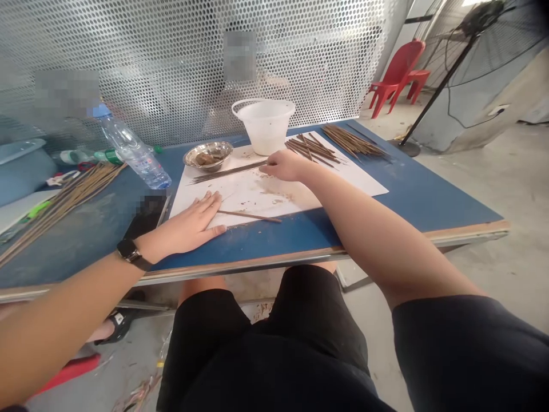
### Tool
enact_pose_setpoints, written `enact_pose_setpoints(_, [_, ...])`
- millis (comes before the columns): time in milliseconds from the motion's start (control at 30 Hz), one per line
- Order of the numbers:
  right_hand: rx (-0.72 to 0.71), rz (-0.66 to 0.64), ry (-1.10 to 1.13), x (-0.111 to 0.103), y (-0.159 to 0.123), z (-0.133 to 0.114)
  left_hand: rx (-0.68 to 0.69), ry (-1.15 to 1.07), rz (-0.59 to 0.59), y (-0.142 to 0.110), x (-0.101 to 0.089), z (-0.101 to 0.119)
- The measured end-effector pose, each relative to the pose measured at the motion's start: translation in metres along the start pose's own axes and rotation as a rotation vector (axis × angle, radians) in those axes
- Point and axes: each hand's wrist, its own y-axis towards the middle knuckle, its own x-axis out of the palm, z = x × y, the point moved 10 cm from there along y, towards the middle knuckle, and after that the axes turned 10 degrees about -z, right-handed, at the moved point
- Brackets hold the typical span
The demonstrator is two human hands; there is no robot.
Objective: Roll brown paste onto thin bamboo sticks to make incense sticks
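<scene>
My left hand (199, 220) lies flat with its fingers spread on the near left part of a white sheet (351, 177). Beside its fingers, a single brown stick (253, 217), like an incense stick, lies along the sheet's near edge. My right hand (285, 166) is closed at the right end of several thin dark sticks (231, 171), low over the sheet; its fingertips are partly hidden. Behind these sticks is a metal bowl (189, 160) with brown lumps (210, 158) in it. Brown crumbs (278, 197) are scattered on the sheet.
A white bucket (268, 129) stands behind my right hand. Thicker brown sticks (311, 150) and another bundle (354, 141) lie at the right. On the left are a water bottle (132, 149), a phone (148, 217) and long thin sticks (64, 200). A perforated metal panel (171, 68) rises behind.
</scene>
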Motion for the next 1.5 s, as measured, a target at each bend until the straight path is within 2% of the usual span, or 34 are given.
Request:
enact_pose_setpoints(67, [0.002, 0.008, -0.001, -0.001, -0.001, 0.0, 0.004, -0.004, 0.012, -0.004, 0.001, 0.0])
enact_pose_setpoints(167, [0.006, 0.013, -0.012, -0.002, 0.001, 0.003, 0.013, -0.016, 0.013, 0.006, -0.003, -0.001])
enact_pose_setpoints(400, [0.005, 0.015, -0.056, 0.001, 0.004, 0.003, 0.042, 0.008, 0.05, 0.066, -0.036, -0.002])
enact_pose_setpoints(500, [-0.003, 0.016, -0.048, 0.001, 0.001, -0.002, 0.035, 0.019, 0.035, 0.089, -0.039, -0.006])
enact_pose_setpoints(567, [-0.016, 0.022, -0.035, 0.001, -0.001, -0.004, 0.04, 0.018, 0.007, 0.095, -0.036, -0.007])
enact_pose_setpoints(700, [-0.025, 0.016, -0.023, 0.001, -0.001, -0.004, 0.073, 0.014, -0.021, 0.077, -0.028, -0.004])
enact_pose_setpoints(933, [-0.053, -0.006, -0.044, 0.004, -0.001, -0.011, 0.198, 0.044, -0.048, 0.0, -0.009, 0.011])
enact_pose_setpoints(1033, [-0.086, -0.007, -0.053, 0.007, -0.002, -0.018, 0.208, 0.033, -0.024, -0.007, -0.009, 0.013])
enact_pose_setpoints(1100, [-0.095, -0.008, -0.054, 0.009, -0.003, -0.021, 0.186, 0.015, -0.017, 0.004, -0.011, 0.011])
enact_pose_setpoints(1233, [-0.087, -0.01, -0.033, 0.01, -0.003, -0.02, 0.125, 0.001, -0.008, 0.049, -0.024, 0.001])
enact_pose_setpoints(1333, [-0.071, -0.002, -0.029, 0.008, -0.004, -0.017, 0.144, -0.004, -0.031, 0.08, -0.033, 0.0])
enact_pose_setpoints(1400, [-0.073, 0.005, -0.034, 0.006, -0.006, -0.018, 0.131, -0.014, -0.052, 0.091, -0.036, -0.003])
enact_pose_setpoints(1500, [-0.093, 0.029, -0.037, 0.003, -0.008, -0.022, 0.123, -0.024, -0.046, 0.09, -0.035, -0.004])
